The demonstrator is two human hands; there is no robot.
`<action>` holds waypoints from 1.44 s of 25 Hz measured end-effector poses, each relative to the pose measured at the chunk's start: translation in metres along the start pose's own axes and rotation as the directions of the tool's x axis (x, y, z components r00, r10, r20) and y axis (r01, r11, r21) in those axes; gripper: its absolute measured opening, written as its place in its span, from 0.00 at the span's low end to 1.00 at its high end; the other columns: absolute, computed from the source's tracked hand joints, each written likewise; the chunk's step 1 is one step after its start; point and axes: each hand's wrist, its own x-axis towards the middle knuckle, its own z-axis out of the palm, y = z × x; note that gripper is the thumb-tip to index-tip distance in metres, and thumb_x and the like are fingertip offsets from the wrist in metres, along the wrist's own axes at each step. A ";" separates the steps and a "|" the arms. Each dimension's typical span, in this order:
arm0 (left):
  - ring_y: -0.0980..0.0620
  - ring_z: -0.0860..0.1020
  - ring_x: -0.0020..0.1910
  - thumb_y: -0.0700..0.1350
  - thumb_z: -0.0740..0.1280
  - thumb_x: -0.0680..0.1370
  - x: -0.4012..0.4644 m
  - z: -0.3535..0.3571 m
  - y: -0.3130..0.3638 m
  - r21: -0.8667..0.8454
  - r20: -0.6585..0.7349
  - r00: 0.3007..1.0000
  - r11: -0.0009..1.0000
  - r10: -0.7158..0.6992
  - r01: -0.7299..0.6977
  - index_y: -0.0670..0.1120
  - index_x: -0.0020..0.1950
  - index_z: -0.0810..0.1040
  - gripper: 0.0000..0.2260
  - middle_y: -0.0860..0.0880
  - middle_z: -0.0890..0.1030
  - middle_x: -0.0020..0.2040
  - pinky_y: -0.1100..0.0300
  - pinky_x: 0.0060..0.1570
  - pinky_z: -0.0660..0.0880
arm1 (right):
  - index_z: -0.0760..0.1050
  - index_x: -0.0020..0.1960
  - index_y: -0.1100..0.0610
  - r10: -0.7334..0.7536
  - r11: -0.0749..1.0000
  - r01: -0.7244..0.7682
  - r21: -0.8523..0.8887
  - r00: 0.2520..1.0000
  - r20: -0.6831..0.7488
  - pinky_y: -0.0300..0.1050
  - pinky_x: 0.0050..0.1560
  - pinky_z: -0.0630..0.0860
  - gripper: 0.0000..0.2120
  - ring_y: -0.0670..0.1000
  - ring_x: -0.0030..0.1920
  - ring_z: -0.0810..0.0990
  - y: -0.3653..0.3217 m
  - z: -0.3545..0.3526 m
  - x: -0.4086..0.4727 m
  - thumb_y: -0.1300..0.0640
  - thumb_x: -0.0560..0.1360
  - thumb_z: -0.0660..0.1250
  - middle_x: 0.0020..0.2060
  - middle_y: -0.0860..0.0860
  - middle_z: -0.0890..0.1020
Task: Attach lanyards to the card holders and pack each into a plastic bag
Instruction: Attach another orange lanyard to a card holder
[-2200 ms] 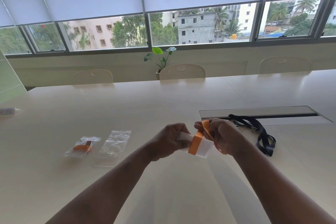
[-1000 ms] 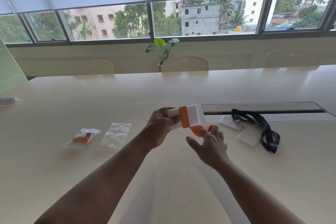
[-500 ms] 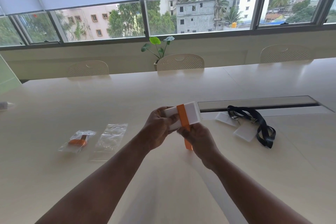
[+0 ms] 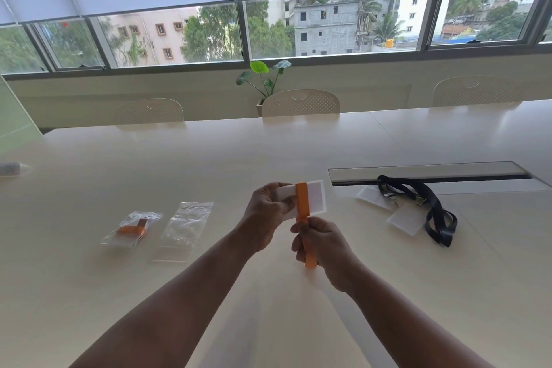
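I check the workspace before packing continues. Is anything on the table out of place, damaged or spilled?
Nothing stands out. The packed bag and the empty plastic bag lie flat side by side. The black lanyards are loosely tangled over two card holders, not damaged. Nothing looks spilled.

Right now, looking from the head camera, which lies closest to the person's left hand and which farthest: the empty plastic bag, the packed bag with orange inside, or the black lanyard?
From the left hand:
1. Empty plastic bag, just to its left.
2. Packed bag, further left.
3. Black lanyard, far off to the right, past the right hand.
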 end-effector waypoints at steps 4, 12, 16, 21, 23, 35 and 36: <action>0.54 0.81 0.50 0.37 0.70 0.80 -0.002 -0.004 -0.005 0.462 -0.041 0.966 0.862 0.257 -0.209 0.48 0.55 0.83 0.08 0.50 0.83 0.50 0.69 0.44 0.78 | 0.77 0.57 0.59 0.033 0.999 -0.032 -0.030 0.999 0.031 0.47 0.34 0.77 0.09 0.54 0.31 0.81 -0.009 0.004 -0.007 0.58 0.85 0.59 0.36 0.58 0.85; 0.53 0.82 0.43 0.37 0.67 0.77 -0.007 -0.006 -0.006 0.655 0.290 0.938 0.675 0.191 -0.340 0.49 0.47 0.83 0.08 0.51 0.84 0.42 0.55 0.43 0.79 | 0.76 0.56 0.66 -0.176 0.909 0.187 0.373 0.982 -0.065 0.46 0.33 0.76 0.08 0.54 0.31 0.78 -0.060 -0.023 -0.003 0.68 0.80 0.60 0.42 0.64 0.85; 0.56 0.82 0.42 0.35 0.70 0.78 -0.011 -0.008 -0.003 0.557 0.393 0.916 0.772 0.080 -0.307 0.49 0.49 0.83 0.09 0.50 0.85 0.44 0.63 0.42 0.78 | 0.77 0.57 0.63 -0.157 0.943 0.140 0.303 0.987 0.034 0.46 0.40 0.76 0.17 0.55 0.45 0.85 -0.079 -0.055 0.003 0.69 0.73 0.56 0.54 0.59 0.86; 0.49 0.81 0.47 0.34 0.73 0.77 -0.014 -0.002 0.007 0.373 0.453 0.890 0.898 0.045 -0.235 0.49 0.49 0.83 0.09 0.47 0.83 0.47 0.48 0.53 0.81 | 0.82 0.54 0.65 0.039 0.996 -0.042 0.079 0.999 0.037 0.42 0.34 0.70 0.07 0.48 0.34 0.80 -0.067 -0.070 0.015 0.64 0.77 0.69 0.46 0.55 0.87; 0.49 0.80 0.49 0.34 0.73 0.76 -0.016 0.001 0.007 0.288 0.474 0.877 0.928 0.077 -0.237 0.47 0.50 0.82 0.08 0.44 0.82 0.49 0.44 0.54 0.80 | 0.82 0.52 0.63 0.151 0.983 -0.152 0.100 0.988 0.023 0.47 0.39 0.78 0.07 0.53 0.38 0.82 -0.051 -0.065 0.017 0.61 0.76 0.72 0.43 0.57 0.85; 0.49 0.81 0.45 0.32 0.69 0.78 -0.014 -0.001 0.005 -0.108 0.270 0.963 0.994 0.000 0.030 0.43 0.50 0.79 0.07 0.47 0.83 0.44 0.54 0.47 0.80 | 0.79 0.55 0.62 0.109 0.892 -0.151 0.427 0.987 0.121 0.41 0.30 0.75 0.14 0.53 0.36 0.83 0.000 -0.048 0.024 0.69 0.81 0.55 0.41 0.61 0.84; 0.48 0.82 0.47 0.32 0.68 0.78 -0.013 -0.001 0.006 -0.130 0.250 0.968 0.990 -0.018 0.052 0.43 0.51 0.79 0.08 0.46 0.83 0.46 0.53 0.48 0.82 | 0.78 0.57 0.62 0.068 0.871 -0.137 0.472 0.985 0.159 0.43 0.34 0.77 0.13 0.55 0.39 0.84 0.003 -0.047 0.023 0.69 0.80 0.57 0.44 0.64 0.84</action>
